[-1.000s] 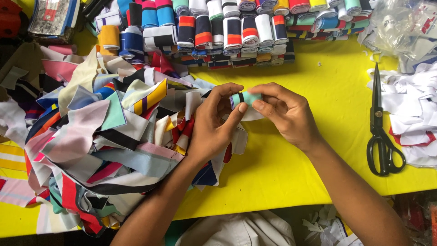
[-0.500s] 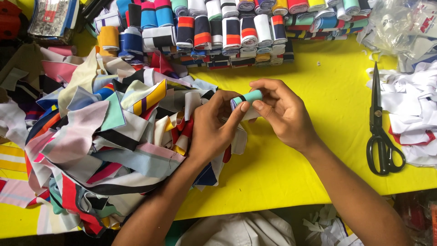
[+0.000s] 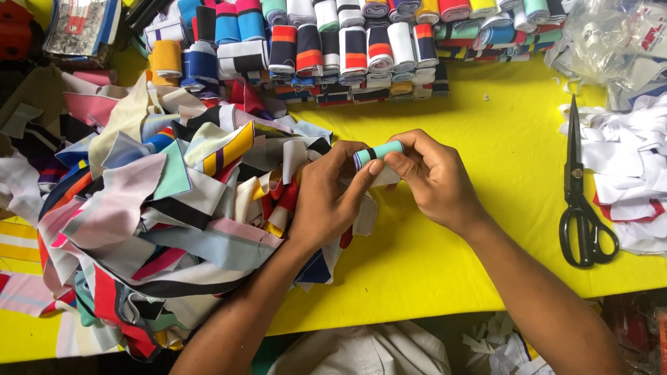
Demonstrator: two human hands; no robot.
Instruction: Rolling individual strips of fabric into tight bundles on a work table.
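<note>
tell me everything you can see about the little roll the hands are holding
The roll is a small strip of knit-looking fabric wound tight, teal with a dark band near its middle. It lies roughly level, tilted slightly up to the right, above the yellow table. The left hand and right hand pinch it between their fingertips.
</note>
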